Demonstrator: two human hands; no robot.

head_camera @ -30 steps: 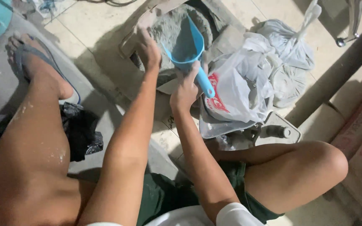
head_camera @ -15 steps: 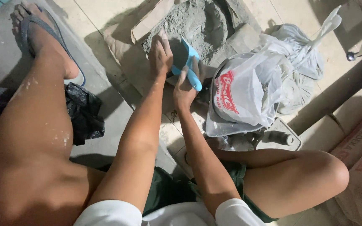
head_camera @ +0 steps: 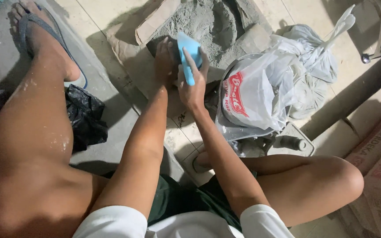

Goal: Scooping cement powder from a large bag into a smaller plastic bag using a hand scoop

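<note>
From the head camera, the person sits on the floor (head_camera: 111, 26) with both arms stretched far out. The right hand (head_camera: 193, 86) has its grip closed around the handle of a blue scoop (head_camera: 188, 50). The scoop is far from the body, at the near edge of the grey powder (head_camera: 199, 22). The left hand (head_camera: 164, 59) lies just left of the scoop and touches the torn brown paper sack (head_camera: 155, 20). I cannot tell if its grip is closed on anything.

The powder could spill. The scoop is tipped on its side, so powder may slide off onto the floor. The sack is ripped wide open, so its soft edge may fold down and let the heap run out. Dust may also puff up if the scoop moves fast.

There are 3 containers here. The brown sack holds the grey powder heap. A white plastic bag (head_camera: 254, 99) with red print stands to the right, near the right arm; its inside is hidden. A tied white bag (head_camera: 311, 66) lies further right, bulging, contents unseen.
</note>
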